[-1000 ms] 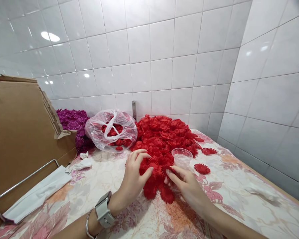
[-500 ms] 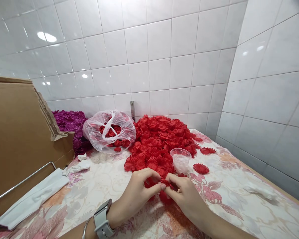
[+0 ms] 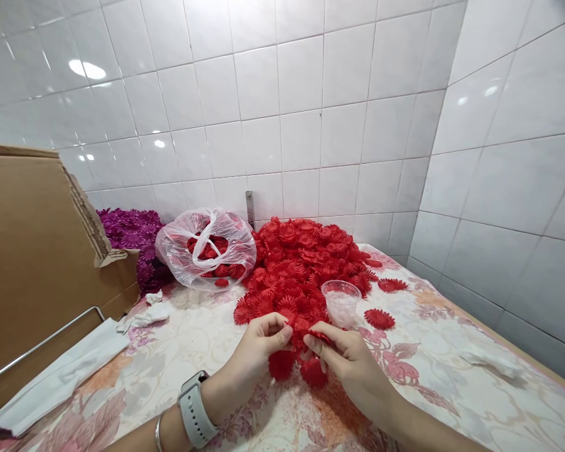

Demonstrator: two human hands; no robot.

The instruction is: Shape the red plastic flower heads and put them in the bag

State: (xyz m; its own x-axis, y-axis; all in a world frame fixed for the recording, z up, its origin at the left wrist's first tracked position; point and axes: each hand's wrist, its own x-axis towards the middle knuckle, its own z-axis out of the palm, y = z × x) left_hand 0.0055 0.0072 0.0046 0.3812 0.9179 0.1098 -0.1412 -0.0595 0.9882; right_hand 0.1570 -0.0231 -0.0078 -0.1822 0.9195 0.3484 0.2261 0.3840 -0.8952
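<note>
My right hand (image 3: 351, 364) pinches a small red artificial flower (image 3: 321, 336) between thumb and fingertips. To its left, a short gap away, my left hand (image 3: 257, 351) has thumb and forefinger pressed together; whatever is between them, if anything, is too small to make out. That wrist wears a smartwatch and a bangle. Below the hands, two red flower pieces (image 3: 314, 373) lie on the cloth. A large heap of red artificial flowers (image 3: 306, 257) rises just beyond the fingers. At the heap's right front stands a clear plastic cup (image 3: 341, 307) with something whitish inside.
Single red flowers (image 3: 380, 319) lie right of the cup. A tied clear bag (image 3: 207, 251) of red flowers, a purple flower heap (image 3: 132, 229) and a cardboard box (image 3: 37, 220) stand at left. Crumpled white tissue (image 3: 153, 314) lies on the floral tablecloth (image 3: 193, 351). Tiled walls border the table.
My hands have parted: they met over a red flower, and now a gap separates the fingertips. The flower has stayed in my right hand. The red pieces below show more fully.
</note>
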